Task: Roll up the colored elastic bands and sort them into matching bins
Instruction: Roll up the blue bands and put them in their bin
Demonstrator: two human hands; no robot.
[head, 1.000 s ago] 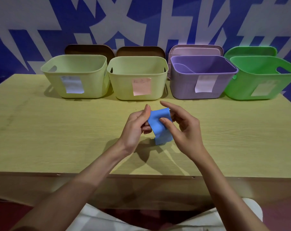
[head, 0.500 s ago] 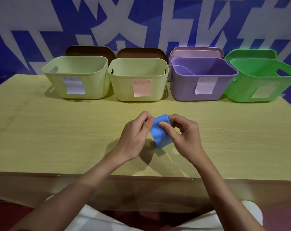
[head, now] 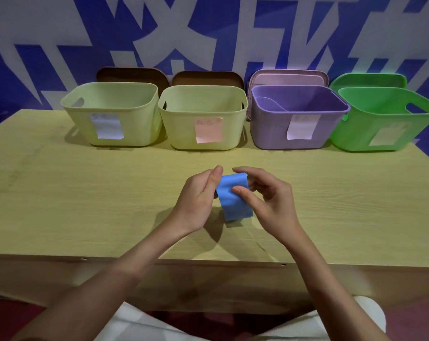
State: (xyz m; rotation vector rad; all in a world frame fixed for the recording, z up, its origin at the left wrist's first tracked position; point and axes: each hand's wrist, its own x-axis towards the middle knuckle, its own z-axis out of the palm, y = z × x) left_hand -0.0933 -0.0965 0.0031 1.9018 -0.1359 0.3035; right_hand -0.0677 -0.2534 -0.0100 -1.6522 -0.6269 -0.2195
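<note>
Four bins (head: 203,134) lined along wooden table (head: 73,193), blue-and-white wall (head: 208,33) behind

Table (head: 60,193) spread across middle of frame. Four bins lined up along its far edge, upper part of frame: first bin (head: 112,114) at left, second bin (head: 203,116) just beside it, third bin (head: 297,116) right of centre, fourth bin (head: 385,119) at far right, tilted. One lid stood behind each bin against wall (head: 208,33). Paper label stuck on front of each bin. Band (head: 233,200) held above table at centre of frame, before second and third bins, between left hand (head: 196,200) and right hand (head: 270,203).
</note>
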